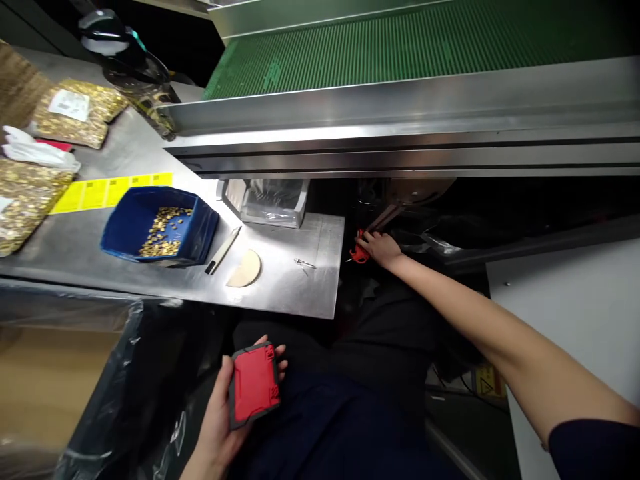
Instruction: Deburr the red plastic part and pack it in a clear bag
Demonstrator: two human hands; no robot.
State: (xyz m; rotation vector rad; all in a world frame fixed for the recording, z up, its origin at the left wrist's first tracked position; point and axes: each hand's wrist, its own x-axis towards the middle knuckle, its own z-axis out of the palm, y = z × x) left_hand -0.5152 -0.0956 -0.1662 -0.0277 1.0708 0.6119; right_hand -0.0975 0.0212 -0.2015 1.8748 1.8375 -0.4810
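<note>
Navy sleeve (595, 450) nearest us. Our right hand (384, 249) closed round small orange-red item (359, 253), just past metal tabletop's (285, 293) right edge. Our left hand (220, 408) gripping red-and-black case (256, 385) over lap (385, 327), thumb along one edge, fingers (283, 365) showing at other. Blue bin (203, 233) on tabletop.

There are two hands (223, 413) (384, 250), one red case (255, 385), one orange tool (359, 255), two bins (203, 230) (303, 203) and one bottle (135, 70).

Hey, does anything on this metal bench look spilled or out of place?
Mildly: a few small metal pieces lie loose on the bench, outside the pale bin. The brass-coloured bits look contained in the blue bin.
</note>
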